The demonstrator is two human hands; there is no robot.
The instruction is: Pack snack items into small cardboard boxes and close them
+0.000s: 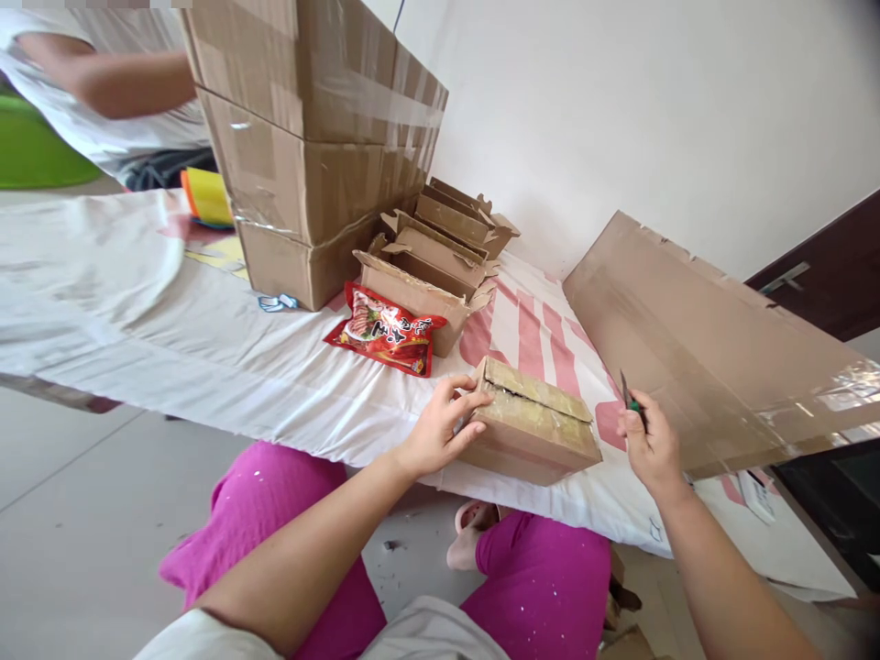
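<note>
A small taped cardboard box (529,426) lies near the front edge of the cloth-covered table, with a dark slit running along its top seam. My left hand (446,426) grips its left end, fingers on the upper corner and thumb against the near side. To the right of the box, my right hand (650,440) is closed round a small knife (633,403). Its blade points up and a bit of green shows at the handle. The knife is apart from the box. Just behind my left hand lies a red printed food packet (389,330).
Open, narrow cardboard boxes (426,275) stand in a row behind the packet. Tall stacked cartons (309,165) rise at the left, and a large cardboard panel (694,339) leans at the right. Another person's arm (130,82) shows beyond the cartons. White cloth (137,302) covers the table.
</note>
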